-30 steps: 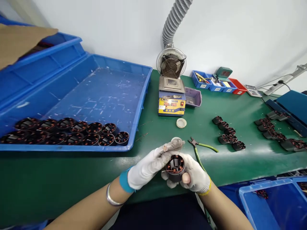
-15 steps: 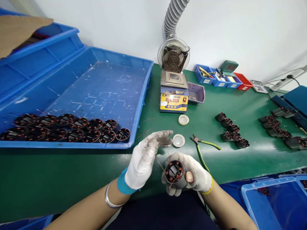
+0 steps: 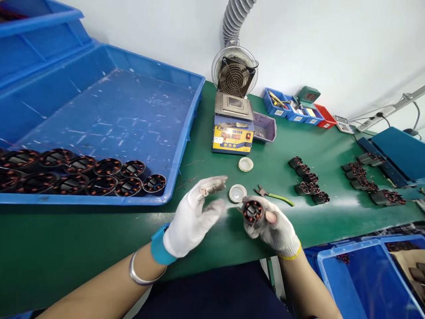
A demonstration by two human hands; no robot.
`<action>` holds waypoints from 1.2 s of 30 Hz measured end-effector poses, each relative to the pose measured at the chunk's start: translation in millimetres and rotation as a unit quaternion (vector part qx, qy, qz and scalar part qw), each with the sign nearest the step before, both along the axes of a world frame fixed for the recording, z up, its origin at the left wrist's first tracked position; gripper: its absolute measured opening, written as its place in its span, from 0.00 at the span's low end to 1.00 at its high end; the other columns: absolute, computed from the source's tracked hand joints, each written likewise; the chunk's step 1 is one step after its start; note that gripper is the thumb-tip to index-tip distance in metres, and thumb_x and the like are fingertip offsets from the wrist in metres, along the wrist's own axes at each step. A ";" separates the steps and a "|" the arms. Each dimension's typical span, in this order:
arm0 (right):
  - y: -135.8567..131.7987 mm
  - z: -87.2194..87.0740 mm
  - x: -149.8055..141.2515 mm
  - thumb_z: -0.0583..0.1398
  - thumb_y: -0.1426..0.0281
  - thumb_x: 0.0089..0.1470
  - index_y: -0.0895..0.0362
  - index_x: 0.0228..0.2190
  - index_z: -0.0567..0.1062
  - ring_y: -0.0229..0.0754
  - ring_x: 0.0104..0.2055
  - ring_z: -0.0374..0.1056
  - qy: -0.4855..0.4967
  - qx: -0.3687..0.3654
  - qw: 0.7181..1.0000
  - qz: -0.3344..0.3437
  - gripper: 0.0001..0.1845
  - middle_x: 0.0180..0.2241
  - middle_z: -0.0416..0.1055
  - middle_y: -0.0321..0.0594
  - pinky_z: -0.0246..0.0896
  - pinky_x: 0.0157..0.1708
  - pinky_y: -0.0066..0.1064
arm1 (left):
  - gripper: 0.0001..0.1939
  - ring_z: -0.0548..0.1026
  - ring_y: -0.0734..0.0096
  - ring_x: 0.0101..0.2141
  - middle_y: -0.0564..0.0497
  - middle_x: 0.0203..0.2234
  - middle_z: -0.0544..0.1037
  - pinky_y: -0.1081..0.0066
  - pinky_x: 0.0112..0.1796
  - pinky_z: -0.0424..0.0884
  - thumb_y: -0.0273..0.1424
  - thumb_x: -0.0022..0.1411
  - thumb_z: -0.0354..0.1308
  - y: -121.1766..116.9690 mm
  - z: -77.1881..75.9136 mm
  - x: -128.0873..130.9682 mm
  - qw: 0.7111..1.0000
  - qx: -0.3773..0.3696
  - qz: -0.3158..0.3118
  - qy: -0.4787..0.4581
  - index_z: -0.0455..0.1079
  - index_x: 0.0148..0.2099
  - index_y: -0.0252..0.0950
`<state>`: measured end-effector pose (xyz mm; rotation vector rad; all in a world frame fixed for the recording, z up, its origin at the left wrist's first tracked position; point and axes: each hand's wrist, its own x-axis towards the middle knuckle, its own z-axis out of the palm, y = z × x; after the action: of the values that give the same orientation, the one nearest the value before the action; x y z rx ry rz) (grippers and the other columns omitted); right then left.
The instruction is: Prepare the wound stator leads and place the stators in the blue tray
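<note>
My right hand (image 3: 277, 226), in a glove with a bare thumb tip, grips a motor stator (image 3: 253, 212), a dark cylinder with copper windings facing up. Thin wire ends stick out at its side. My left hand (image 3: 195, 212), in a white glove, is held apart from it with thumb and fingers spread and nothing between them; its thumb is slightly blurred. Just beyond the hands stands a small round dish (image 3: 237, 193), with a second dish (image 3: 245, 164) behind it. Green-handled cutters (image 3: 274, 196) lie beside the right hand, one handle partly hidden by it.
A large blue tray (image 3: 186, 146) at the left holds several stators (image 3: 129, 186). A yellow-fronted solder pot (image 3: 232, 139) stands beneath a fan (image 3: 235, 79) and beside a purple bin (image 3: 267, 128). More stators (image 3: 310, 178) stand on the right. Blue crates (image 3: 361, 274) are below the bench.
My right hand has lifted the stator away from me and slightly right. My left hand has moved left, its thumb opening away from the fingers. The whole view has shifted a little.
</note>
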<state>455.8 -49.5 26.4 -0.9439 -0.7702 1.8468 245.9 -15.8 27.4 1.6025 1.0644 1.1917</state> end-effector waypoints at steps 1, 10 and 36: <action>3.3 2.1 4.6 0.69 0.52 0.42 0.58 0.47 0.72 0.38 0.25 0.69 -0.028 0.003 0.999 -0.023 0.34 0.34 0.73 0.42 0.61 0.20 0.25 | 0.30 0.71 0.55 0.54 0.41 0.56 0.70 0.57 0.55 0.68 0.43 0.60 0.57 4.5 -3.1 3.2 0.998 0.004 -0.005 0.059 0.62 0.60 0.34; 26.9 -6.7 21.5 0.63 0.53 0.51 0.60 0.48 0.69 0.34 0.22 0.67 -0.289 0.003 0.956 -0.053 0.30 0.26 0.71 0.36 0.60 0.19 0.24 | 0.46 0.75 0.51 0.48 0.40 0.47 0.77 0.58 0.48 0.70 0.34 0.53 0.61 42.0 -30.0 45.1 0.924 0.072 -0.083 0.367 0.44 0.70 0.32; 21.1 5.7 6.6 0.63 0.57 0.50 0.55 0.51 0.72 0.51 0.46 0.71 -0.661 0.160 0.723 -0.118 0.28 0.46 0.73 0.46 0.67 0.48 0.45 | 0.42 0.75 0.55 0.37 0.43 0.38 0.76 0.61 0.36 0.69 0.40 0.62 0.53 41.0 -34.8 42.7 0.885 0.128 -0.074 0.440 0.39 0.71 0.33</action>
<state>462.3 -28.4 32.1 -1.9814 -1.6078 0.4992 288.6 25.2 -7.4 2.4919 1.3146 0.4701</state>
